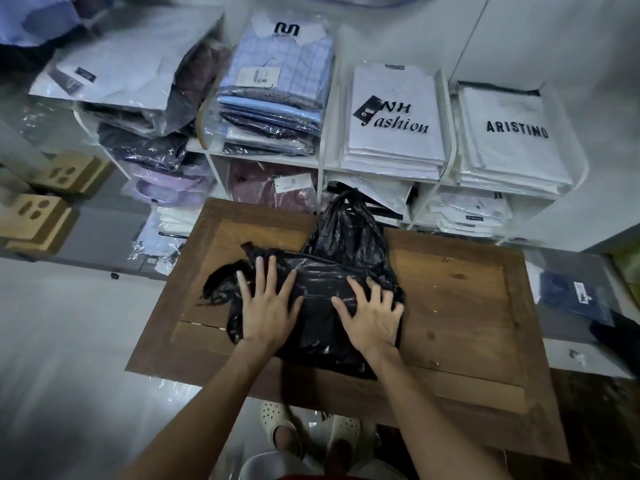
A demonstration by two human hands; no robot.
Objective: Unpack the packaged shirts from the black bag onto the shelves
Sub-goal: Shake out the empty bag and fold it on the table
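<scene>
One black bag (pixel 322 289) lay flattened near the middle of one wooden table (pixel 450 299), its knotted handles sticking up at the far edge. Two hands pressed on it from the near side. The left hand (pixel 266 306) lay flat with fingers spread and straight on the bag's left part. The right hand (pixel 372 315) rested on its right part with fingers spread and slightly bent, pressing rather than pinching.

Beyond the table stood the white shelves (pixel 322 164), with four stacks of packaged shirts along the top row: a leaning stack (pixel 114 81) at far left, a checked blue stack (pixel 273 95), a white stack marked "NH Fashion" (pixel 393 133) and a white stack marked "ARISTINO" (pixel 509 140) at far right. The lower compartments held more packs, too blurred to count. One dark blue packaged shirt (pixel 571 296) lay to the right of the table. Two cardboard boxes (pixel 38 216) sat on the floor at left.
</scene>
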